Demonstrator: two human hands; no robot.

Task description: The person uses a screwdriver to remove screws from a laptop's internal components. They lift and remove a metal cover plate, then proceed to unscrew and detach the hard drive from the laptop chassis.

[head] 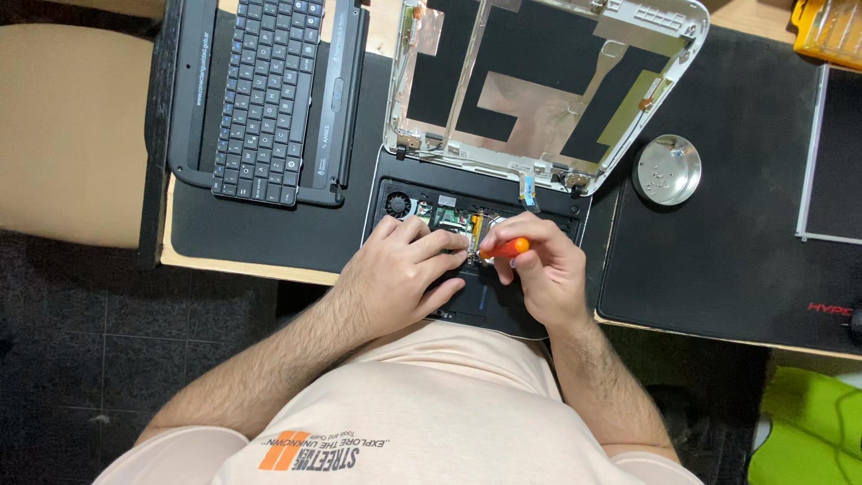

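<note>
A small laptop base (pixel 395 203) lies open on a black mat, its keyboard removed and its circuit board and fan showing. My left hand (pixel 401 271) rests flat on the base, fingers reaching toward the board. My right hand (pixel 539 267) grips an orange-handled screwdriver (pixel 507 249), whose tip points left into the board beside my left fingertips. The stripped lid shell (pixel 539 81), lined with copper foil and black sheets, leans back behind the base.
A removed black keyboard (pixel 269 90) lies on a black bezel frame at the left. A round metal dish (pixel 667 169) sits on the right mat (pixel 718 242). A flat screen panel (pixel 831 153) and a yellow case (pixel 831 31) lie at the right.
</note>
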